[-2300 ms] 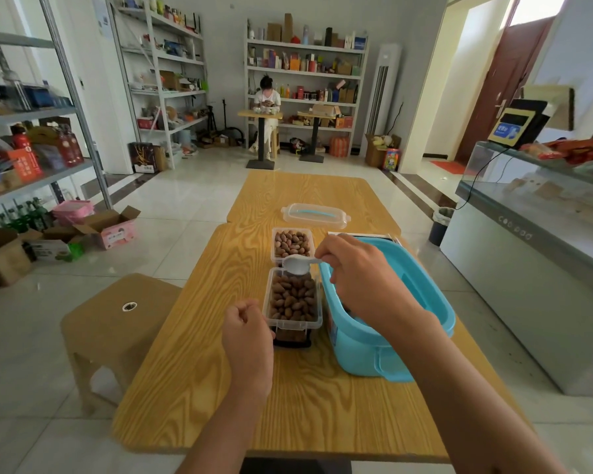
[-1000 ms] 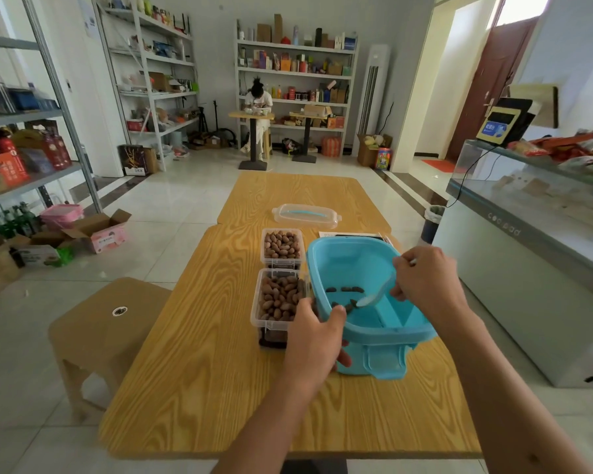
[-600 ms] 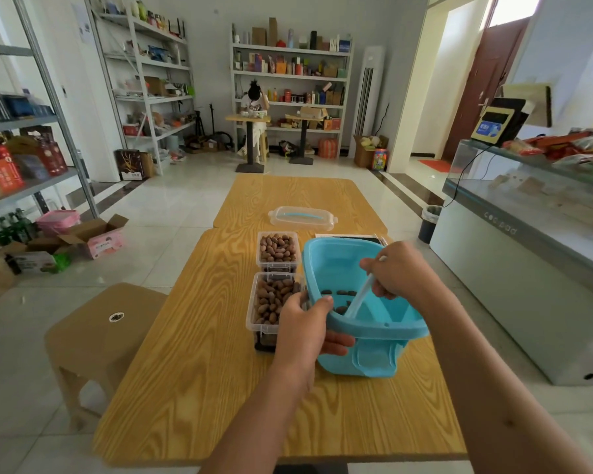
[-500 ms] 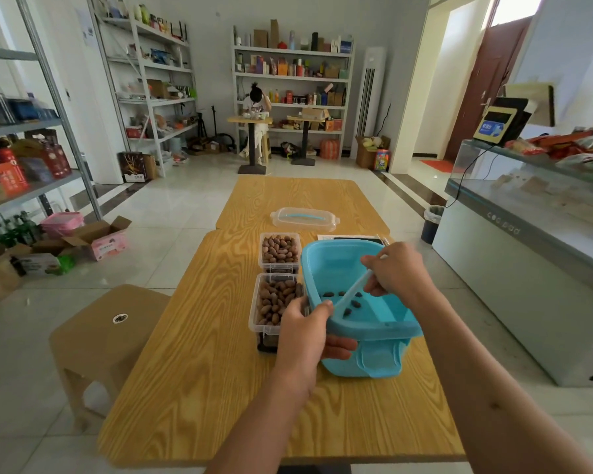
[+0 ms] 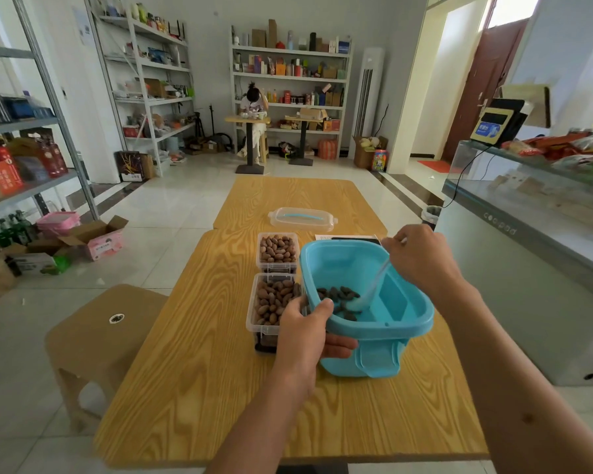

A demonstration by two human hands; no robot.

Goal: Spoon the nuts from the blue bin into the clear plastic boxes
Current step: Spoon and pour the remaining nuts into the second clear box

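Inside the tilted blue bin (image 5: 384, 323), few nuts (image 5: 339, 297) remain; right hand (image 5: 421, 260) grips the spoon (image 5: 370, 292), left hand (image 5: 305, 331) clamps the rim. Scrape toward the low corner, then lift level to the near clear box (image 5: 271, 302) on the worktop (image 5: 199, 371)

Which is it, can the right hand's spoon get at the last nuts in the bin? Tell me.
Probably yes: the right hand already has the spoon among the nuts, and the left hand tilts the open blue bin.

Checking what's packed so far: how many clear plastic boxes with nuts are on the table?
2. The far box sits left of the blue bin's far end; the near box is beside the left hand. None look hidden.
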